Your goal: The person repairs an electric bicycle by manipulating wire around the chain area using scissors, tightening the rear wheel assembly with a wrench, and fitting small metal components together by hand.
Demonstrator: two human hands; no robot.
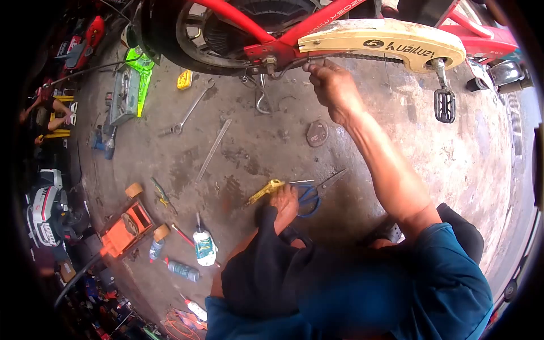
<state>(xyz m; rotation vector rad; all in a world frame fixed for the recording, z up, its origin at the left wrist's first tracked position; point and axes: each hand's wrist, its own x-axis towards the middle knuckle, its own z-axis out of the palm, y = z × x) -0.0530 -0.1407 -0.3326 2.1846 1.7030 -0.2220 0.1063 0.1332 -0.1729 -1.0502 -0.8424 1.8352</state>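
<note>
My right hand (335,90) is raised to the red bike's rear end, just under the cream chain guard (391,42). Its fingers are pinched at the lower edge of the guard, beside a thin dark cable (289,69) and the chain (368,57); what they grip is hidden. Low over the floor, my left hand (285,205) is by a yellow-handled tool (266,191) and blue-handled scissors (309,201). The fingertips point down and are partly hidden, so I cannot tell whether they hold either one. The rear wheel (187,39) is above left.
On the concrete lie a wrench (192,110), a metal strip (214,150), pliers (163,195), a yellow tape measure (185,79) and a brown, rounded object (317,133). A white bottle (204,246) and an orange jack (129,226) stand left. The pedal (445,106) hangs right.
</note>
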